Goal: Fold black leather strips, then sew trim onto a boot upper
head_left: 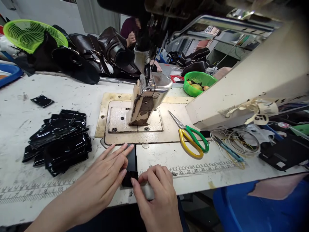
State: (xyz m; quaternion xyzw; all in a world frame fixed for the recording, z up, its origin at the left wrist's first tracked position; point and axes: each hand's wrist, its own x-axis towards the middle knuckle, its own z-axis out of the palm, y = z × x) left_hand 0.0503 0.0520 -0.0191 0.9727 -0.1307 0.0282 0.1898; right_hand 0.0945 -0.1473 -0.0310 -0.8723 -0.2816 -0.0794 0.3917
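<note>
Black glossy strip (132,161) is lying on the white surface (156,154), right in front of the post-bed sewing machine (151,93). Long axis runs pretty much straight away from the person, far end pointing at the machine's base plate (127,138). Near end has a darker, squarish section; can't tell if that's a fold or a separate piece. Left hand (106,177) is laid out flat, index tip over the far end, thumb by the near section's left edge. Right hand (158,190) is curled, grip nearly closed at the near-right corner; can't tell if it's really pinching. Green-and-yellow-handled scissors (191,138) sit off to the right.
</note>
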